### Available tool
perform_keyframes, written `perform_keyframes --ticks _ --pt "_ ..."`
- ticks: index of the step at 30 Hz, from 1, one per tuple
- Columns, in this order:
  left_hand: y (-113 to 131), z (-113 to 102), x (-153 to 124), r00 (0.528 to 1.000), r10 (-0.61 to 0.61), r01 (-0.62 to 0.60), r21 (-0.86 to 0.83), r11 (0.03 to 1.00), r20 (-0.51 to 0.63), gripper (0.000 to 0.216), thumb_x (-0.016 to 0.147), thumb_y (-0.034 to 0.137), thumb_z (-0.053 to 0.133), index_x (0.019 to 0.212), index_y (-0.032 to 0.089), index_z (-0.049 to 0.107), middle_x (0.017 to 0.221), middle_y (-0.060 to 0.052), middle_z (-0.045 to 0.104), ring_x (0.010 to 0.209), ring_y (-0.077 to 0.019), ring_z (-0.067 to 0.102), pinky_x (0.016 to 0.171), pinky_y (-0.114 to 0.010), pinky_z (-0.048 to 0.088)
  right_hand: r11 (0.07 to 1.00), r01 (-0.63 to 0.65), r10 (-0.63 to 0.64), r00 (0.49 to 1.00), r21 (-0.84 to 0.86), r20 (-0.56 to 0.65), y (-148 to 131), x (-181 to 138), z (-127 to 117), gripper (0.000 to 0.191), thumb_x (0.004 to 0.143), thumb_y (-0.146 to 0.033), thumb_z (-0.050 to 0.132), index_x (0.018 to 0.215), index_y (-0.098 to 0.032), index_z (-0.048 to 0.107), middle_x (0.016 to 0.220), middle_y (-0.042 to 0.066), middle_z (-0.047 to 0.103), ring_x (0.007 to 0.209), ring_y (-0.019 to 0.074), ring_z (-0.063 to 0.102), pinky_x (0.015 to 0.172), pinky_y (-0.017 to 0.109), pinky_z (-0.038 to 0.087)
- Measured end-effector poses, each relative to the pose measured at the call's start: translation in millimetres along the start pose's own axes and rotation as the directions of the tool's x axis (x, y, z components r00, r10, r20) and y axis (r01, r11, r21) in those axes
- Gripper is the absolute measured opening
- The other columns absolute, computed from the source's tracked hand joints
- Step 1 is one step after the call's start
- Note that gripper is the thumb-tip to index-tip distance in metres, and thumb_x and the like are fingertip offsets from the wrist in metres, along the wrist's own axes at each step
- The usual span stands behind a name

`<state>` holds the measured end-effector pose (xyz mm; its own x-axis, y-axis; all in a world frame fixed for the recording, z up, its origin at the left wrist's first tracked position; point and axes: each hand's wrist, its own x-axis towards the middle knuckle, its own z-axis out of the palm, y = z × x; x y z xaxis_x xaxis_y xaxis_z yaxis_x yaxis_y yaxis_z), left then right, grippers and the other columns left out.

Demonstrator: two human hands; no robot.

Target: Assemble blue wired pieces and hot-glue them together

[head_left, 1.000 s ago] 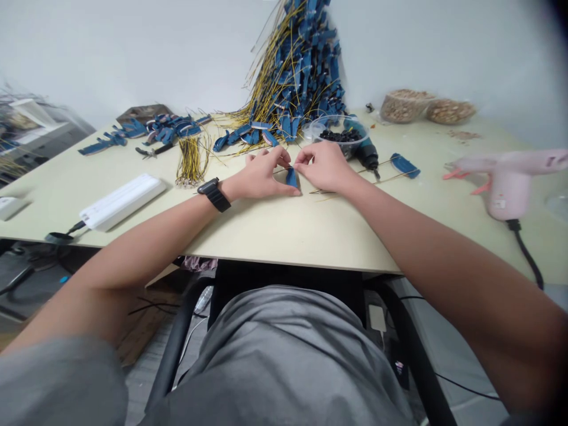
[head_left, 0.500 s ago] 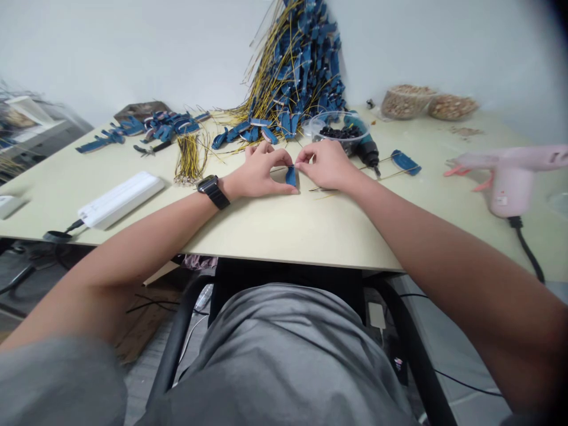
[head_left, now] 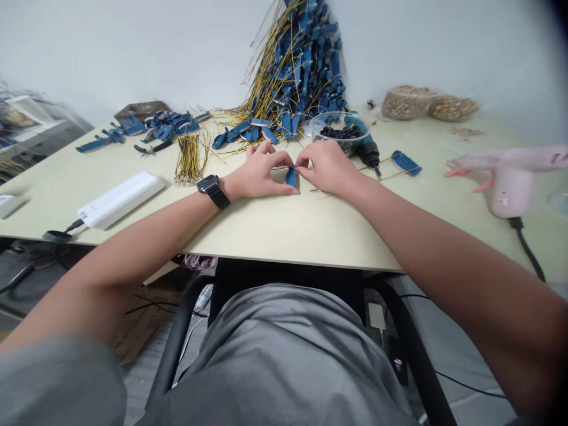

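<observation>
My left hand point(head_left: 261, 171) rests on the table, its thumb and forefinger closed on a small blue flat piece point(head_left: 290, 177) that stands between them. Close against its right side, my right hand point(head_left: 326, 165) pinches at the piece's upper edge. What those fingertips hold is too small to make out. Thin wires point(head_left: 322, 191) lie on the table under the right hand. Beyond that hand is a clear round tub point(head_left: 313, 127) of small black parts point(head_left: 339, 132), with a dark green power tool point(head_left: 368, 152) beside it. Another blue piece with wires point(head_left: 405, 163) lies to the right.
A tall heap of blue pieces with yellow wires point(head_left: 302, 65) leans on the wall. At left are a wire bundle point(head_left: 190, 157), pliers point(head_left: 153, 148) and a white power strip point(head_left: 122, 199). A pink glue gun point(head_left: 510, 177) and bags of brownish bits point(head_left: 406, 102) are at right.
My right hand's fingers have shifted very slightly at the blue piece's upper edge. The left hand and the blue piece stay in place.
</observation>
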<state>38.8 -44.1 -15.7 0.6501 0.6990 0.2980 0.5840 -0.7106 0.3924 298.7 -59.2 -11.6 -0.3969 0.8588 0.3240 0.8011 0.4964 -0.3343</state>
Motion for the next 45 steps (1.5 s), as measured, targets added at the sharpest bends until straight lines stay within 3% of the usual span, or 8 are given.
perform_keyframes --ticks 10,18,31,38,45 --pt "-6.9 3.1 2.7 0.999 0.039 -0.039 -0.010 0.999 -0.016 0.115 0.075 0.129 0.081 0.131 0.028 0.083 0.143 -0.016 0.089 0.148 -0.0516 0.065 0.137 -0.077 0.038 0.979 0.097 -0.099 0.995 -0.181 -0.002 1.7 2.3 3.9 0.024 0.113 -0.010 0.072 0.105 -0.018 0.094 0.111 0.016 0.090 0.109 0.0360 0.080 0.103 0.049 0.057" --pt "-11.3 2.9 3.4 0.997 0.079 -0.079 -0.005 0.997 -0.013 0.107 0.080 0.125 0.082 0.128 0.029 0.089 0.134 -0.014 0.091 0.146 -0.0515 0.067 0.132 -0.074 0.039 0.968 0.149 -0.154 0.988 -0.203 -0.009 6.0 3.2 8.0 0.023 0.110 -0.010 0.075 0.093 -0.022 0.083 0.102 0.012 0.085 0.103 0.0330 0.075 0.096 0.046 0.052" --pt "-18.7 4.5 6.9 0.995 0.091 -0.090 0.015 0.996 -0.033 0.105 0.078 0.124 0.084 0.121 0.028 0.091 0.123 -0.015 0.086 0.134 -0.0479 0.063 0.128 -0.073 0.041 0.970 0.207 -0.213 0.976 -0.125 -0.035 11.8 6.7 15.7 0.032 0.104 -0.006 0.074 0.084 -0.026 0.059 0.096 0.009 0.077 0.103 0.0314 0.069 0.095 0.045 0.048" --pt "-22.3 5.1 11.0 0.994 0.104 -0.103 0.030 0.994 -0.038 0.107 0.076 0.125 0.085 0.120 0.027 0.093 0.119 -0.016 0.084 0.130 -0.0473 0.061 0.127 -0.072 0.043 0.974 0.206 -0.212 0.975 -0.089 -0.067 14.4 8.8 20.8 0.026 0.101 -0.005 0.074 0.083 -0.024 0.066 0.094 0.008 0.076 0.101 0.0303 0.066 0.095 0.045 0.047" --pt "-21.1 5.0 8.9 0.996 0.086 -0.086 -0.018 0.996 -0.023 0.104 0.077 0.121 0.088 0.121 0.027 0.093 0.127 -0.017 0.085 0.141 -0.0517 0.065 0.132 -0.077 0.042 0.983 0.170 -0.175 0.981 -0.063 -0.084 15.3 9.2 21.3 0.029 0.097 -0.005 0.078 0.081 -0.025 0.065 0.090 0.007 0.074 0.095 0.0291 0.065 0.092 0.044 0.047"
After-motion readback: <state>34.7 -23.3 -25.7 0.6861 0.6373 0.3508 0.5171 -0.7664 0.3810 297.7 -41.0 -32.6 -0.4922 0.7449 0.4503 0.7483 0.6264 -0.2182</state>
